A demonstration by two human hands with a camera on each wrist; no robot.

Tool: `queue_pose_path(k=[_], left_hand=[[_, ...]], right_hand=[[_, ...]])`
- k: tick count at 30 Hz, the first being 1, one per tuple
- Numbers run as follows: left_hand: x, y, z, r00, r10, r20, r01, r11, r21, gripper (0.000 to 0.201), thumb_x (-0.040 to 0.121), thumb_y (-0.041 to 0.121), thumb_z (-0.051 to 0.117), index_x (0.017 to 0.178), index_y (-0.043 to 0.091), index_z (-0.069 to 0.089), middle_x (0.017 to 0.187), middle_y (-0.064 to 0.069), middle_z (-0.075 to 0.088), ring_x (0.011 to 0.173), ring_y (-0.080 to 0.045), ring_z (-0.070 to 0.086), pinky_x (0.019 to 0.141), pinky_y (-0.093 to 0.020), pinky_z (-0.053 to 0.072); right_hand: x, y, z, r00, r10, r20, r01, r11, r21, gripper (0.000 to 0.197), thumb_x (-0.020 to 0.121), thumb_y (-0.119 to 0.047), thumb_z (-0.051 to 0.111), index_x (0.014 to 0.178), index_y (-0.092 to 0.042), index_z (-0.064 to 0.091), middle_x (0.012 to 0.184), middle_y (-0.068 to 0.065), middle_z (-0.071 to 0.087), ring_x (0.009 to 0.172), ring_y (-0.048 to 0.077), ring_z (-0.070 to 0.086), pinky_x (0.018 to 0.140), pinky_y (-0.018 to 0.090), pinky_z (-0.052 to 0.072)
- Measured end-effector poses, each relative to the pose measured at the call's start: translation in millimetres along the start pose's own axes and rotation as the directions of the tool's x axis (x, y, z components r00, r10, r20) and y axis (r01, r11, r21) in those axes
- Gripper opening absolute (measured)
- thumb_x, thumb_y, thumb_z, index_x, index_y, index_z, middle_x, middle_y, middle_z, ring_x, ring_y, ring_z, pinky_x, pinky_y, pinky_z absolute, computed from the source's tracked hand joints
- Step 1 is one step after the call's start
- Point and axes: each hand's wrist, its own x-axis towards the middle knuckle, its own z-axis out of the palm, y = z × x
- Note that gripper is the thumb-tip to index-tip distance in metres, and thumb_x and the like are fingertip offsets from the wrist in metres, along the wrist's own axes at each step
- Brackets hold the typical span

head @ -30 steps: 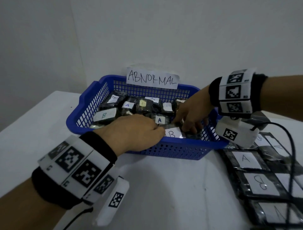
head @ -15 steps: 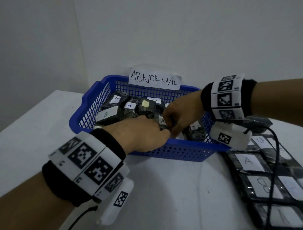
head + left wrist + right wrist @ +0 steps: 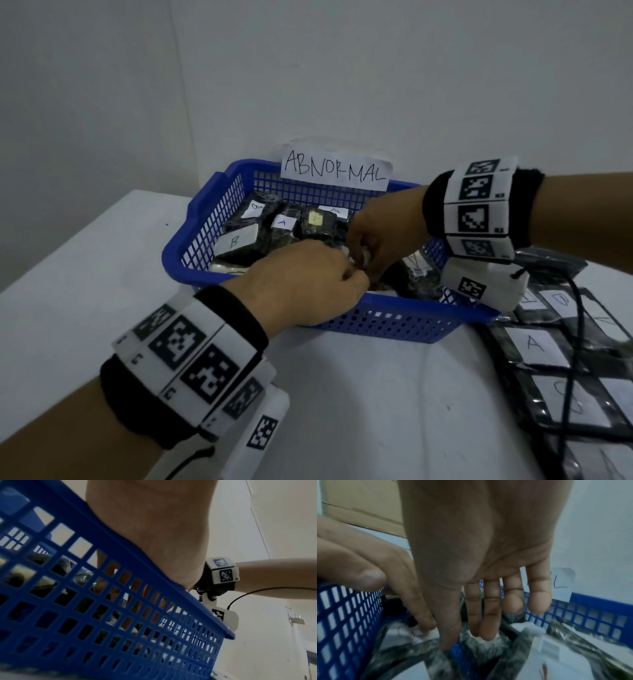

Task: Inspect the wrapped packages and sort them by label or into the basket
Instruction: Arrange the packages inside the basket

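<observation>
Here, a blue mesh basket is seen from the head view at the far edge of a white table, against the wall, with a paper sign reading "ABNORMAL" fixed above its far rim. Dark wrapped packages with white labels marked A and B are piled inside it. Both hands are reached over the basket's near rim and are met close together above the packages: the left hand from the near side, the right hand from the right side. What lies between the fingertips is hidden in this view.

In the right wrist view, the right hand is shown with fingers stretched downward, the tips touching crinkled wrapping on the packages; the left hand's fingers are pressed in just beside them. Whether any package is actually gripped cannot be told through the blur.

In the left wrist view, only the basket's outer wall and the underside of the left hand resting over its rim are shown.

More labelled packages are laid flat near the table's right edge, outside the basket.
</observation>
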Motion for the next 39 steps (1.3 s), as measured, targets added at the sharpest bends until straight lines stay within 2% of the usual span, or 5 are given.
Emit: queue_pose_path(k=[7,22,29,34,39], left_hand=[[-39,-35,-51,0.910,-0.158,-0.383,0.105,0.982,-0.156,0.029,0.102,0.036,0.044,0.104,0.024,0.070,0.093,0.005,0.070,0.082,-0.012,0.062,0.068,-0.029,0.044],[-32,-67,-53,0.942,-0.315,0.115,0.311,0.949,0.056,0.034,0.105,0.032,0.037,0.128,0.025,0.060,0.129,0.000,0.061,0.115,-0.019,0.056,0.103,-0.039,0.044],[-39,-68,-56,0.950,-0.295,0.101,0.294,0.955,0.026,0.036,0.105,0.025,0.038,0.135,0.026,0.057,0.129,0.002,0.062,0.113,-0.018,0.058,0.102,-0.038,0.046],[-41,-70,-55,0.960,-0.275,0.047,0.275,0.961,-0.002,0.024,0.103,0.019,0.039,0.118,0.025,0.057,0.104,0.003,0.062,0.085,-0.011,0.056,0.077,-0.029,0.047],[-41,-71,-56,0.960,-0.276,0.047,0.275,0.961,0.032,0.011,0.100,0.018,0.048,0.108,0.024,0.054,0.097,0.008,0.062,0.084,-0.008,0.058,0.072,-0.024,0.048]], right_hand=[[-12,-1,-33,0.950,-0.108,-0.292,0.166,0.970,0.179,0.044,0.092,-0.044,0.068,0.134,-0.038,0.055,0.095,-0.015,0.066,0.071,-0.014,0.057,0.075,0.017,0.041],[20,-40,-27,0.940,-0.220,-0.261,0.266,0.951,0.157,0.041,0.083,-0.042,0.079,0.116,-0.033,0.056,0.116,-0.014,0.058,0.068,-0.007,0.050,0.071,0.023,0.040],[21,-48,-32,0.938,-0.197,-0.285,0.265,0.938,0.222,0.044,0.080,-0.034,0.083,0.113,-0.027,0.054,0.092,-0.015,0.057,0.077,0.002,0.058,0.072,0.026,0.049],[18,-51,-35,0.944,-0.254,-0.211,0.319,0.866,0.385,0.038,0.080,-0.023,0.084,0.109,-0.025,0.060,0.074,-0.009,0.062,0.054,0.003,0.056,0.063,0.022,0.051],[24,-55,-39,0.946,-0.239,-0.217,0.311,0.858,0.410,0.040,0.078,-0.026,0.086,0.111,-0.024,0.062,0.095,0.004,0.069,0.064,0.007,0.061,0.068,0.025,0.056]])
